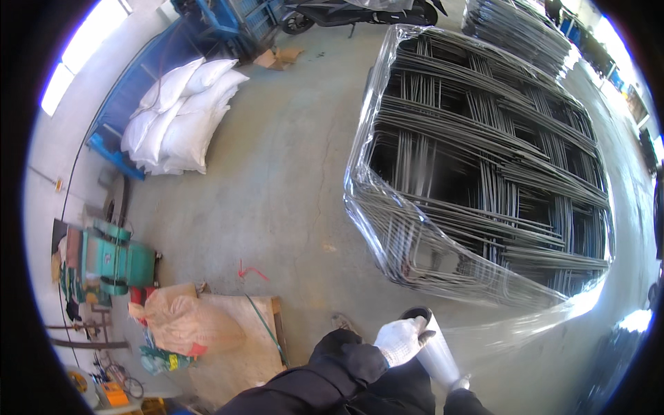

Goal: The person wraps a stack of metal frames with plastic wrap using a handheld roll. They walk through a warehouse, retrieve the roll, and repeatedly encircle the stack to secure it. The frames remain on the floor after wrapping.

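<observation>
A roll of clear stretch film [440, 354] is held slantwise in front of me at the bottom of the head view. My left hand [401, 342], in a white knit glove, is closed around its upper end, near the dark open core. At the lower end is my right hand [461, 382], also gloved, mostly hidden by the roll and the frame's edge, with its fingers against the roll. A sheet of film [512, 330] runs from the roll to a large stack of dark metal wire frames [477, 162], whose sides are covered in film.
Another wrapped stack [519, 34] stands behind. White sacks [183, 114] are piled at the far left, with a motorcycle [363, 14] at the back. Nearer on the left are a green machine [121, 257], a beige sack [190, 321] and a wooden board [235, 360].
</observation>
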`<state>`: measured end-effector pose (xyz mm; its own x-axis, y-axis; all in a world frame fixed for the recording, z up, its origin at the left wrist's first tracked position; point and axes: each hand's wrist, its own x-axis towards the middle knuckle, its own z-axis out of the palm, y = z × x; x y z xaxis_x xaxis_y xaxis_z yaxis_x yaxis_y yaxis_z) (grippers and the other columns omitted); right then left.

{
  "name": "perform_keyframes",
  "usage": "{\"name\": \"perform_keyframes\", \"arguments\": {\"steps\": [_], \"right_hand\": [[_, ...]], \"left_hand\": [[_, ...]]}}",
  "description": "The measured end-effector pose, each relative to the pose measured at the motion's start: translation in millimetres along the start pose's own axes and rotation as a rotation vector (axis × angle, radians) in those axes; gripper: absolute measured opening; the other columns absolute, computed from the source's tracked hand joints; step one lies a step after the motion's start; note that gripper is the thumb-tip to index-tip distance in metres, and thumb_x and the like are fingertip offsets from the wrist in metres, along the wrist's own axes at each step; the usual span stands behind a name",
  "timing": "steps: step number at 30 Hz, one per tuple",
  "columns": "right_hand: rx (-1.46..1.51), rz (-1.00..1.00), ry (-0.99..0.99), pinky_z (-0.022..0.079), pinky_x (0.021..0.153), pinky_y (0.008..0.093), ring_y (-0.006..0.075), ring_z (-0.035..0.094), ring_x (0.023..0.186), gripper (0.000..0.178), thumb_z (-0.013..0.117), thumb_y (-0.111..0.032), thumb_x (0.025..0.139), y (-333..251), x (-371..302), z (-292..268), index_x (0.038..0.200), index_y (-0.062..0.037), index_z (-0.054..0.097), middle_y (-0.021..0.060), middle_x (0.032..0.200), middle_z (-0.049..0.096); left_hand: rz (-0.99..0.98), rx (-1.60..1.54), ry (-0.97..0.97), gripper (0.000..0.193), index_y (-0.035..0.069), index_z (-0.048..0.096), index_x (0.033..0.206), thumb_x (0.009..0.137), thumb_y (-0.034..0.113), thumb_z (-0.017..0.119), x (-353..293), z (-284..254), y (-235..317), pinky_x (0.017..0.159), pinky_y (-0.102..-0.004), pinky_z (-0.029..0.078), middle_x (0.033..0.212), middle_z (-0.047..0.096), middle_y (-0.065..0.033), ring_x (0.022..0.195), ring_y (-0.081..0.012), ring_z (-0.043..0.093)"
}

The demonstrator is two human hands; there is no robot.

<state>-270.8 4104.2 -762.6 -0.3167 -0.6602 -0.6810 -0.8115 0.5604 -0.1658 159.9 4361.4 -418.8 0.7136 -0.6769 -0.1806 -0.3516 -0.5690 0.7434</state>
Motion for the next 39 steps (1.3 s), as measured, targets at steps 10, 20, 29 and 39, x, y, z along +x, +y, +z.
{"name": "perform_keyframes", "arguments": {"steps": [10,20,29,39], "right_hand": [[-0.034,0.068,-0.03,0.058,0.115,0.0495,0.045,0.07,0.138,0.095,0.047,-0.073,0.115,18.1,-176.8,186.6,0.162,0.0091,0.052,0.0308,0.156,0.067],[-1.076,-0.357,-0.381,0.058,0.117,0.0448,0.0382,0.067,0.148,0.097,0.056,-0.062,0.116,-74.2,-306.8,373.8,0.176,0.0094,0.031,0.0286,0.169,0.058],[-2.203,-0.726,-0.521,0.049,0.117,0.0542,0.0392,0.068,0.142,0.062,0.045,-0.037,0.123,-154.4,-389.0,467.9,0.172,0.0004,0.05,0.0183,0.16,0.069],[-0.219,0.034,-0.151,0.047,0.125,0.0498,0.0322,0.069,0.144,0.063,0.041,-0.047,0.124,-259.2,-518.5,607.2,0.163,-0.0033,0.062,0.0138,0.156,0.073]], "left_hand": [[0.085,0.053,-0.183,0.042,0.006,0.071,0.114,0.114,0.048,0.066,39.8,-174.6,-122.9,0.075,-0.0591,0.06,0.088,0.077,-0.0236,0.083,-0.0496,0.076],[0.113,0.182,-0.36,0.045,0.008,0.069,0.108,0.114,0.052,0.064,189.9,-318.3,-245.0,0.075,-0.0601,0.06,0.09,0.077,-0.0223,0.086,-0.0485,0.076],[0.109,0.254,-0.6,0.048,0.005,0.069,0.116,0.115,0.053,0.061,302.1,-410.6,-288.5,0.082,-0.0598,0.06,0.096,0.078,-0.0247,0.092,-0.0501,0.076],[0.413,0.24,-0.645,0.043,0.008,0.068,0.119,0.116,0.051,0.06,446.4,-507.2,-358.1,0.083,-0.0603,0.061,0.101,0.08,-0.0212,0.095,-0.0474,0.077]]}}
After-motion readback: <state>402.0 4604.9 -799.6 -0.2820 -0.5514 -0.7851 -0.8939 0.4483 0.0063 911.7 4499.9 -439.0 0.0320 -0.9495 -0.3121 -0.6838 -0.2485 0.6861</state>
